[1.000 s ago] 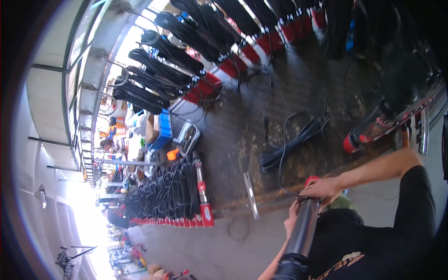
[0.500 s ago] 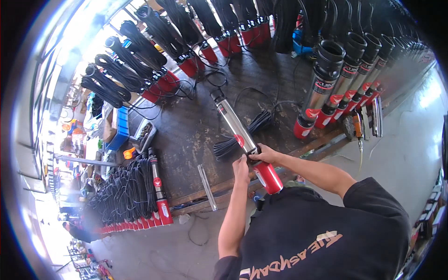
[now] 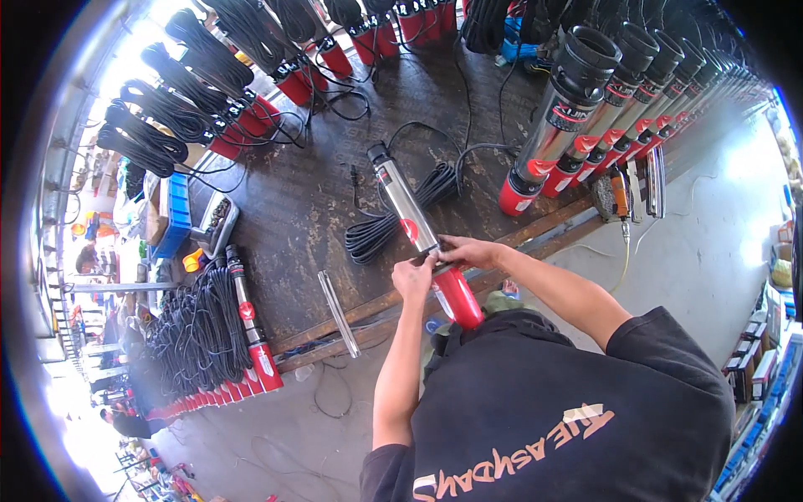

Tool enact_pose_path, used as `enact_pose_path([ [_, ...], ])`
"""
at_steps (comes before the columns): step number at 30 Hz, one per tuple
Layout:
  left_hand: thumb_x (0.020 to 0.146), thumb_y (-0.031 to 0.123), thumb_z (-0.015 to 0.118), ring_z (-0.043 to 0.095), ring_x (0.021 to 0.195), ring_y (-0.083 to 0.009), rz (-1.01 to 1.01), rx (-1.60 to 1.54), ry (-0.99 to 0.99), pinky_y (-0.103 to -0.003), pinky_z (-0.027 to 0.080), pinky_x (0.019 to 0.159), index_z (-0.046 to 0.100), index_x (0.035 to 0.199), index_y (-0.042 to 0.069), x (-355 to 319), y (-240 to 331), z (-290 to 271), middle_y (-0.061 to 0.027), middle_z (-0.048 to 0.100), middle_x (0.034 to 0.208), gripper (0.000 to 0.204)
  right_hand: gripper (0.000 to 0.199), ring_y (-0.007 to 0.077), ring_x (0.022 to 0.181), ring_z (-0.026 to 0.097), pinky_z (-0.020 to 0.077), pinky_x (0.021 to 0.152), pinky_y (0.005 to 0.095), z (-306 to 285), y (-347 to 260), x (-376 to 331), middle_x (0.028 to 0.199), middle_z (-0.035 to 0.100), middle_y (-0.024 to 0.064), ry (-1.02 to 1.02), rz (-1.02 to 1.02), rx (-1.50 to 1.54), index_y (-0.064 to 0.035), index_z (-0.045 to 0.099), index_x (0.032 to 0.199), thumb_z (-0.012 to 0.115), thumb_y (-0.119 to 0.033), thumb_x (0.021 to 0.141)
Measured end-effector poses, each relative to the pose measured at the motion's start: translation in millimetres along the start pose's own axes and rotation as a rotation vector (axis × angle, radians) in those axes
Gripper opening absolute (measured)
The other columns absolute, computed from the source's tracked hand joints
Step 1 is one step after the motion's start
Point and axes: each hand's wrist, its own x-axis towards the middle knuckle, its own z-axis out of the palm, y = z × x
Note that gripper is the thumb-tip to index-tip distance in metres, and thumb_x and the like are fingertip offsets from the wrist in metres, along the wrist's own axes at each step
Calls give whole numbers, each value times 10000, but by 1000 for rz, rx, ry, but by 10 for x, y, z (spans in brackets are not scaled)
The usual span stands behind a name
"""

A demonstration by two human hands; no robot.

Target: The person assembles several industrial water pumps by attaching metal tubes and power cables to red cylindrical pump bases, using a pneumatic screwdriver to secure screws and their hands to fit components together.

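Observation:
A slim submersible pump [image 3: 407, 205] lies slantwise over the table's near edge, its steel body on the table side and its red end toward me. At the dark joint between steel and red, my left hand [image 3: 413, 278] is closed on the pump from the left. My right hand [image 3: 470, 252] grips the same joint from the right, fingers bent over it. Whether a small part sits between the fingertips, I cannot tell. A bundled black cable [image 3: 400, 216] lies on the table, partly behind the pump's body.
Upright steel-and-red pumps [image 3: 548, 134] line the table's right side. Pumps with coiled cables [image 3: 205, 109] stand along the far side. More pumps [image 3: 249, 322] stand at left. A metal strip [image 3: 338, 315] overhangs the near edge. A blue bin [image 3: 175, 216] and orange-handled tool [image 3: 620, 197] flank the table.
The whole view has shifted, so the table and pumps appear farther left and higher. Both hands stay at the pump's joint, with the fingers slightly repositioned there.

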Motion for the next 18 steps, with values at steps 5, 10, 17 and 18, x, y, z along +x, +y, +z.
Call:
enact_pose_path([
  [5,839,318,771,734,735,-323,-18,-146,135,-392,543,707,777,964,46,-231,9,194,-211,723,800,300,743,117,1085,582,509,892,304,-108,213,127,1246,625,49,205,8,-69,-24,324,1545,690,-305,963],
  [10,950,215,609,653,761,-469,83,-42,375,-506,498,684,669,1025,-37,-491,301,425,-258,683,817,270,559,253,1087,634,503,929,358,-124,324,350,1184,658,211,281,-97,-621,46,374,1448,581,-222,1003],
  [17,788,377,747,576,1101,-352,306,658,223,-452,403,991,435,1318,-216,-633,323,476,-286,609,1187,855,602,267,1109,653,515,945,374,-43,72,237,1239,651,228,279,-81,-630,69,494,1375,715,-251,916],
  [18,765,420,757,582,1042,-327,328,723,245,-427,401,986,438,1304,-231,-597,349,480,-286,622,1156,904,648,237,1089,656,528,928,363,-87,44,173,1240,656,204,250,18,-364,71,493,1386,748,-269,897],
])
